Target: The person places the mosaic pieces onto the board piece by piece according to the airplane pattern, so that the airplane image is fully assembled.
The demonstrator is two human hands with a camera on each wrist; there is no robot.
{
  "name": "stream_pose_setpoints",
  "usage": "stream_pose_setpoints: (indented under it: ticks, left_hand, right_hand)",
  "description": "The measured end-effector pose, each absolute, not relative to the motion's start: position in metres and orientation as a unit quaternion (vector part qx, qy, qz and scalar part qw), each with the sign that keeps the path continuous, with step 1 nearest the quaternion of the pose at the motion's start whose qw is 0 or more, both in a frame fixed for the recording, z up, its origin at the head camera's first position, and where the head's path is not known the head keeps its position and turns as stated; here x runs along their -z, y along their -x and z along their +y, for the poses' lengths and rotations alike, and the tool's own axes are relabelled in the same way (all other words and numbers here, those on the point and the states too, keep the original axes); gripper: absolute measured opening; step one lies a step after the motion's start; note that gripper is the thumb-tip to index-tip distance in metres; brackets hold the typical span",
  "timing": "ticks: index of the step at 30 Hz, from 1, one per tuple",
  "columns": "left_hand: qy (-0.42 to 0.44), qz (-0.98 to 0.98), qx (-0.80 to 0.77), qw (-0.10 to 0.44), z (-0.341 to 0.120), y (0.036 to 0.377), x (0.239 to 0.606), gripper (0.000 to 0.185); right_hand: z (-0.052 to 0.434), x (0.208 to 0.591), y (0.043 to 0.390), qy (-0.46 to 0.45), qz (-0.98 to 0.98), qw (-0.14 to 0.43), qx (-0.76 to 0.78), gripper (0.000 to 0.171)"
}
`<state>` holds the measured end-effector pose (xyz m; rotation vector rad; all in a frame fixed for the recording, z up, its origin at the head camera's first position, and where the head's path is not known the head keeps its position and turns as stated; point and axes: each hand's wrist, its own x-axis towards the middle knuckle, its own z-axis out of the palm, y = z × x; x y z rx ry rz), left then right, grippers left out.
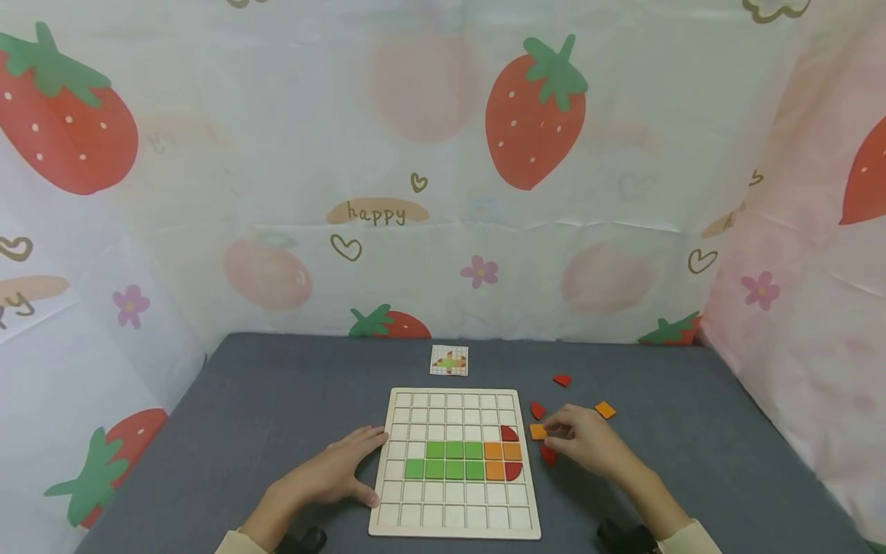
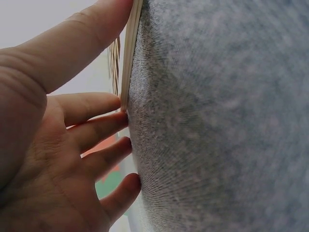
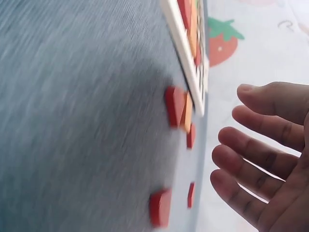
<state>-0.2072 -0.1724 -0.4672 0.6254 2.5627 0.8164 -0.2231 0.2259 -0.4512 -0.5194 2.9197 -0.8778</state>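
Observation:
A pale wooden grid board [image 1: 450,515] lies on the table, with green squares [image 1: 454,459], orange squares [image 1: 494,460] and red rounded pieces [image 1: 512,470] set in its cells. My left hand [image 1: 331,468] rests at the board's left edge, thumb and fingertips spread along the rim [image 2: 128,53]. Right of the board, my right hand [image 1: 587,440] hovers close over loose pieces, its fingertips by an orange square [image 1: 537,432] and a red piece [image 1: 548,455]. In the right wrist view its fingers [image 3: 251,150] are loosely bent, with nothing between them.
Two more red pieces [image 1: 537,410] lie at the board's upper right, and another orange square [image 1: 605,409] sits beyond the right hand. A small pattern card [image 1: 449,360] lies behind the board. A strawberry-print curtain [image 1: 443,261] surrounds the grey table [image 1: 298,400].

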Motion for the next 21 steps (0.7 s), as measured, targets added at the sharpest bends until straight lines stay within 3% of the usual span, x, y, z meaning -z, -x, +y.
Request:
stream_pose_setpoints:
  ticks: [21]
  left_hand:
    - [-0.222,0.91,-0.292,0.193,-0.173,0.208,0.468,0.093]
  right_hand:
    - [0.264,0.458,0.216,0.081,0.966,0.054,0.241,0.019]
